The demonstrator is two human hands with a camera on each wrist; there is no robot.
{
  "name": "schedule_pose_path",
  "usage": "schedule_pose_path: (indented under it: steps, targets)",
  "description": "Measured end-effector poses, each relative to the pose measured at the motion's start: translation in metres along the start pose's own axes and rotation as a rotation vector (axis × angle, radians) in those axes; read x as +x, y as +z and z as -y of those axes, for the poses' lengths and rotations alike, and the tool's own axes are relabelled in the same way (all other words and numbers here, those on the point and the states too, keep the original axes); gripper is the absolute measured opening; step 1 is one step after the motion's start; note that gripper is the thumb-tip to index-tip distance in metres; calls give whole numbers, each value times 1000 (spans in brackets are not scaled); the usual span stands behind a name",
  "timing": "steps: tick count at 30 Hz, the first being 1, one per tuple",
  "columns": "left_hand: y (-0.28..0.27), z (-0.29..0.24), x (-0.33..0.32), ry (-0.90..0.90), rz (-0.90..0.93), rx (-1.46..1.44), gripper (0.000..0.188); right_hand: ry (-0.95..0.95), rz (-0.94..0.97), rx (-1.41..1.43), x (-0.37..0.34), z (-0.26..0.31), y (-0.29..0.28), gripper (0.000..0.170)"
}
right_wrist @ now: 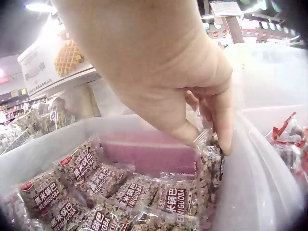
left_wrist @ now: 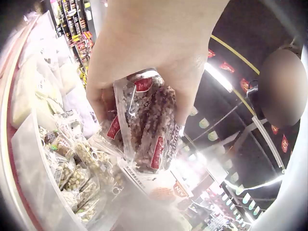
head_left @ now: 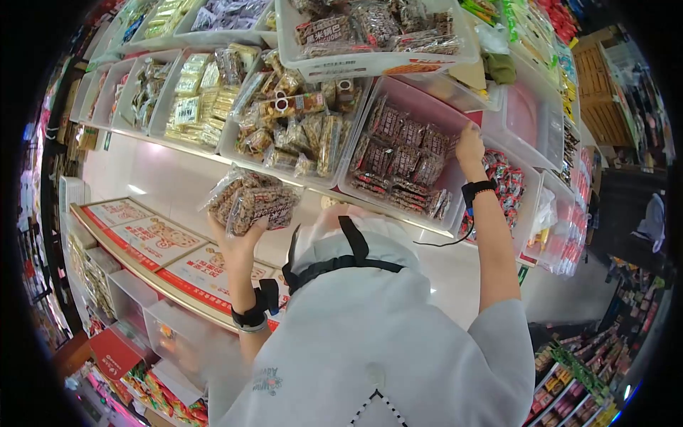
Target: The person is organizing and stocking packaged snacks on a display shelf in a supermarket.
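The left hand (head_left: pixel 238 238) grips several clear-wrapped dark rice snack packets (head_left: pixel 260 206) above the counter ledge; in the left wrist view its thumb and fingers curl round the packets (left_wrist: pixel 149 122). Inside the pink-lined clear bin (head_left: pixel 364 117), more such packets (head_left: pixel 405 160) stand in rows. At that bin's right side, the right hand (head_left: pixel 470 151) reaches in. Seen from the right wrist, thumb and fingers of the right hand (right_wrist: pixel 192 101) pinch the top of one packet (right_wrist: pixel 211 166) beside the bin wall.
A bin of light-brown snacks (head_left: pixel 302 132) adjoins on the left, and a raised bin of dark packets (head_left: pixel 377 60) stands behind. Red-wrapped snacks (head_left: pixel 501 185) fill the bin to the right. Printed red and white panels (head_left: pixel 163 238) line a lower shelf at the left.
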State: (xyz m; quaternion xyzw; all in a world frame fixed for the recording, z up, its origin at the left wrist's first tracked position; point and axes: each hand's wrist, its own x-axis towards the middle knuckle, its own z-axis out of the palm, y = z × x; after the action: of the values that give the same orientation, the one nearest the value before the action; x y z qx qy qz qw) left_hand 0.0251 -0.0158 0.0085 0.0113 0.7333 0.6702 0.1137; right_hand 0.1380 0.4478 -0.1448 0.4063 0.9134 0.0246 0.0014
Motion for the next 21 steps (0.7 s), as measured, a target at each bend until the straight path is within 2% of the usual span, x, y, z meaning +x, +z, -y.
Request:
schedule_pose_path:
  steps: [4, 6, 7, 13, 16, 18, 19, 21]
  targets:
    - [-1, 2, -2, 58, -7, -6, 73, 8, -23, 14, -3, -1, 6, 47]
    - [0, 5, 0, 102, 28, -18, 72, -132, -130, 1, -11, -6, 15, 42]
    - [2, 4, 1, 103, 30, -20, 72, -130, -132, 0, -13, -6, 15, 42]
    - [14, 7, 8, 112, 52, 3, 73, -57, -6, -7, -10, -1, 10, 33]
    - [22, 2, 9, 114, 87, -22, 73, -110, 40, -64, -8, 0, 7, 33]
    - [26, 1, 11, 126, 108, -49, 73, -30, 151, -32, -7, -1, 0, 32]
    - [28, 2, 12, 123, 106, -51, 73, -32, 152, -36, -8, -4, 4, 32]
    - [31, 5, 15, 144, 100, -12, 73, -64, 58, -19, -11, -9, 12, 43]
